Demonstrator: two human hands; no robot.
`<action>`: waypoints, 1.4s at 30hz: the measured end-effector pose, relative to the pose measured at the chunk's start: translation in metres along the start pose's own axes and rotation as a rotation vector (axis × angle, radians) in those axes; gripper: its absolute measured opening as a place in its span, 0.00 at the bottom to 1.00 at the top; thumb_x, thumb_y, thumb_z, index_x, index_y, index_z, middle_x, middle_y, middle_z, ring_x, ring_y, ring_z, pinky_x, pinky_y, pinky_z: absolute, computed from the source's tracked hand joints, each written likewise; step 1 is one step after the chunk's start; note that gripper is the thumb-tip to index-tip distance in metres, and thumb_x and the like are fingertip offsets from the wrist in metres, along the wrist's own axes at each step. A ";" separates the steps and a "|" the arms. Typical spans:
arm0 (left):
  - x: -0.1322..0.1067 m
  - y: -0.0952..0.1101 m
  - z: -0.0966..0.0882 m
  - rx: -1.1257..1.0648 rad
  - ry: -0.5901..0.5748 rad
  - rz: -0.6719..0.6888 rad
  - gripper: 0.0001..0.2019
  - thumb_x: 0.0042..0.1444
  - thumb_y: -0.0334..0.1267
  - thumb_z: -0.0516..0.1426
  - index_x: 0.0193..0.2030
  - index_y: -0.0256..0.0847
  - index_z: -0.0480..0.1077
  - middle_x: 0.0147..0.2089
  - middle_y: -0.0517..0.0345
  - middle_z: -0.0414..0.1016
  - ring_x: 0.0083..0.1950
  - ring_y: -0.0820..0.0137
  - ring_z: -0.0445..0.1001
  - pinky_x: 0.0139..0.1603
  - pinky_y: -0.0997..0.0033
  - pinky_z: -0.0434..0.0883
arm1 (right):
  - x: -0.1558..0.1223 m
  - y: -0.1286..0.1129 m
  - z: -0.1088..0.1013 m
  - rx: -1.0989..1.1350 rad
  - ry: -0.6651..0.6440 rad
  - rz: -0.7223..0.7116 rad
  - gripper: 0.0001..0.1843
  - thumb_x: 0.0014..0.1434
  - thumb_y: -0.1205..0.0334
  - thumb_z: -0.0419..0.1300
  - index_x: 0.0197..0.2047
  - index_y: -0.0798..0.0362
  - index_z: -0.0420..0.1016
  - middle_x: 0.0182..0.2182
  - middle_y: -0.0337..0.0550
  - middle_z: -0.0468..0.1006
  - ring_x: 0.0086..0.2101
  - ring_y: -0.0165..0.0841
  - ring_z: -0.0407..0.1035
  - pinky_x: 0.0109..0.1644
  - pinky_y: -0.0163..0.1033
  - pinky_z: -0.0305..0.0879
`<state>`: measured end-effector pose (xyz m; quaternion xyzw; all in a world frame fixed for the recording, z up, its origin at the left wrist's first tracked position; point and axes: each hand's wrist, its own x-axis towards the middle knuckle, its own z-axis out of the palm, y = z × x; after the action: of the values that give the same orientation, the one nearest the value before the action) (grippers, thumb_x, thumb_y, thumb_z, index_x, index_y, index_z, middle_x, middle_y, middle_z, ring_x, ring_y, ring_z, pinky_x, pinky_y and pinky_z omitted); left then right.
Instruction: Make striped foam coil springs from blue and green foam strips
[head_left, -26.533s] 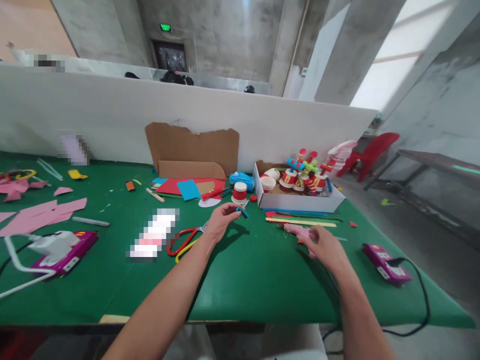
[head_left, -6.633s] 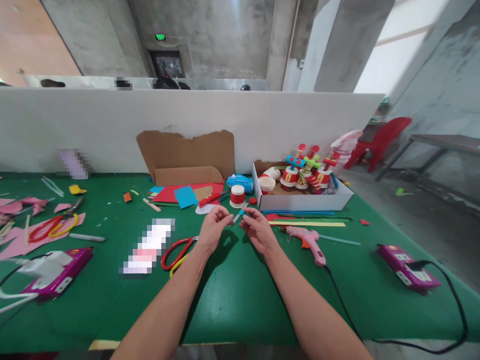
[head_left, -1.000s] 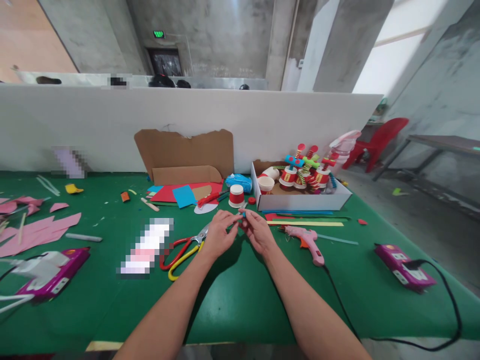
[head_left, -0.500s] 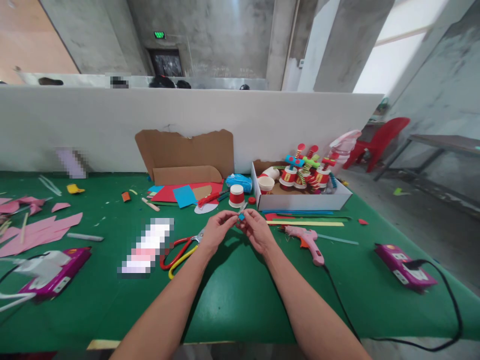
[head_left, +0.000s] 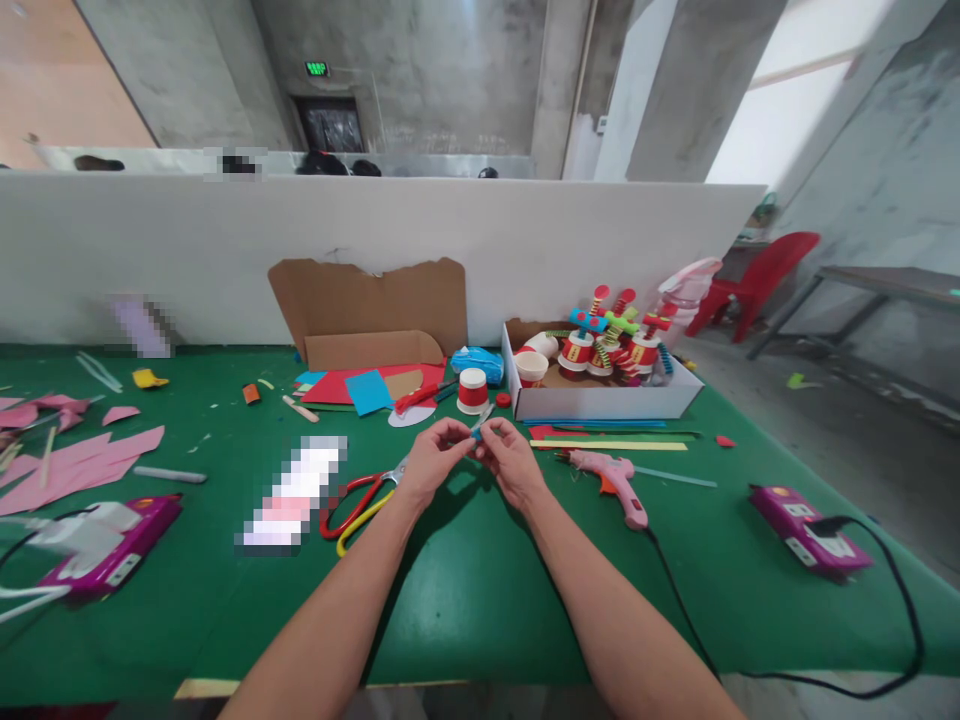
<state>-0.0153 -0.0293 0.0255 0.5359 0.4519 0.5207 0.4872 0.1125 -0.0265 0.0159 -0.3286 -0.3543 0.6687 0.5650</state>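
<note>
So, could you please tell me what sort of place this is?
It looks like a craft workroom, judging by the pink glue gun, the scissors and the white box of decorated cups.

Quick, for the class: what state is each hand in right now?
Left hand: fingertips at the small blue piece; whether gripping cannot be told.
Right hand: closed, holding that piece.

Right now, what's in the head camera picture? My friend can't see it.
A person's left hand and right hand hold a tiny blue piece over a green table. Red-and-yellow-handled scissors lie left, a pink glue gun right, a red-and-white cup behind.
</note>
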 end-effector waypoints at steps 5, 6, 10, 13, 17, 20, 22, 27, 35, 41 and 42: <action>0.001 -0.001 0.000 -0.021 0.020 -0.017 0.13 0.39 0.42 0.64 0.28 0.38 0.68 0.27 0.62 0.71 0.29 0.75 0.69 0.33 0.75 0.67 | 0.000 0.001 0.001 -0.026 -0.009 -0.010 0.18 0.43 0.47 0.68 0.29 0.52 0.70 0.17 0.31 0.70 0.20 0.22 0.64 0.30 0.30 0.64; 0.001 0.000 0.000 -0.022 0.023 -0.016 0.13 0.39 0.42 0.65 0.28 0.38 0.68 0.27 0.62 0.71 0.29 0.75 0.69 0.33 0.75 0.67 | 0.000 0.000 0.001 -0.030 -0.017 -0.012 0.18 0.44 0.47 0.68 0.29 0.52 0.71 0.17 0.31 0.71 0.20 0.22 0.64 0.30 0.30 0.64; 0.001 0.001 -0.001 -0.031 0.037 -0.013 0.14 0.38 0.43 0.65 0.28 0.38 0.69 0.26 0.62 0.71 0.29 0.75 0.68 0.32 0.75 0.65 | -0.001 -0.003 0.000 -0.071 -0.071 -0.026 0.15 0.44 0.52 0.69 0.32 0.51 0.73 0.22 0.34 0.74 0.24 0.24 0.68 0.36 0.33 0.67; 0.001 0.000 -0.001 -0.059 0.031 -0.017 0.14 0.39 0.43 0.65 0.29 0.38 0.69 0.26 0.62 0.71 0.28 0.75 0.68 0.32 0.75 0.66 | 0.000 -0.004 -0.002 -0.150 -0.091 -0.076 0.14 0.43 0.55 0.68 0.33 0.51 0.74 0.24 0.35 0.75 0.25 0.26 0.69 0.38 0.36 0.67; 0.002 -0.003 -0.002 -0.058 0.041 -0.006 0.14 0.39 0.42 0.65 0.32 0.37 0.72 0.27 0.61 0.73 0.29 0.74 0.69 0.33 0.74 0.66 | 0.002 -0.005 -0.004 -0.303 -0.076 -0.148 0.11 0.46 0.56 0.66 0.34 0.51 0.76 0.26 0.36 0.76 0.25 0.26 0.68 0.35 0.35 0.66; 0.003 -0.005 -0.003 -0.043 0.059 -0.012 0.15 0.39 0.43 0.65 0.33 0.36 0.73 0.28 0.59 0.74 0.31 0.72 0.71 0.35 0.72 0.67 | 0.002 -0.006 -0.004 -0.371 -0.043 -0.189 0.10 0.47 0.57 0.64 0.33 0.52 0.77 0.26 0.37 0.76 0.26 0.27 0.67 0.35 0.35 0.66; 0.003 -0.005 -0.004 -0.051 0.064 -0.019 0.15 0.39 0.43 0.65 0.33 0.36 0.74 0.29 0.57 0.76 0.31 0.72 0.72 0.36 0.71 0.68 | 0.002 -0.007 -0.003 -0.395 -0.031 -0.205 0.09 0.47 0.58 0.64 0.33 0.52 0.76 0.26 0.37 0.75 0.26 0.28 0.67 0.35 0.36 0.67; 0.002 -0.003 -0.001 -0.045 0.087 -0.030 0.15 0.38 0.44 0.65 0.31 0.36 0.75 0.28 0.57 0.77 0.30 0.72 0.71 0.36 0.71 0.68 | 0.000 -0.005 -0.001 -0.415 0.009 -0.234 0.09 0.47 0.59 0.63 0.34 0.51 0.76 0.26 0.37 0.75 0.27 0.29 0.68 0.36 0.37 0.68; 0.002 -0.002 -0.001 0.092 0.115 0.053 0.14 0.42 0.47 0.62 0.28 0.37 0.72 0.25 0.60 0.73 0.27 0.73 0.69 0.30 0.74 0.66 | 0.004 -0.002 -0.005 -0.478 0.024 -0.260 0.11 0.49 0.57 0.62 0.36 0.51 0.76 0.28 0.39 0.77 0.26 0.30 0.69 0.35 0.38 0.68; 0.003 -0.002 -0.003 0.250 0.094 0.118 0.10 0.44 0.45 0.60 0.27 0.39 0.69 0.23 0.62 0.71 0.25 0.74 0.68 0.27 0.76 0.65 | 0.005 -0.006 -0.009 -0.502 -0.054 -0.274 0.11 0.49 0.58 0.62 0.37 0.51 0.75 0.29 0.39 0.77 0.28 0.30 0.70 0.37 0.38 0.68; 0.002 -0.002 -0.003 0.258 0.080 0.125 0.10 0.44 0.45 0.59 0.27 0.39 0.69 0.24 0.62 0.72 0.26 0.74 0.69 0.27 0.76 0.65 | 0.005 -0.006 -0.009 -0.488 -0.062 -0.262 0.10 0.49 0.58 0.62 0.36 0.51 0.75 0.28 0.38 0.76 0.28 0.30 0.70 0.37 0.37 0.68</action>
<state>-0.0181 -0.0264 0.0233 0.5999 0.5001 0.5085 0.3625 0.1222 -0.0198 0.0162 -0.3856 -0.5614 0.4946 0.5399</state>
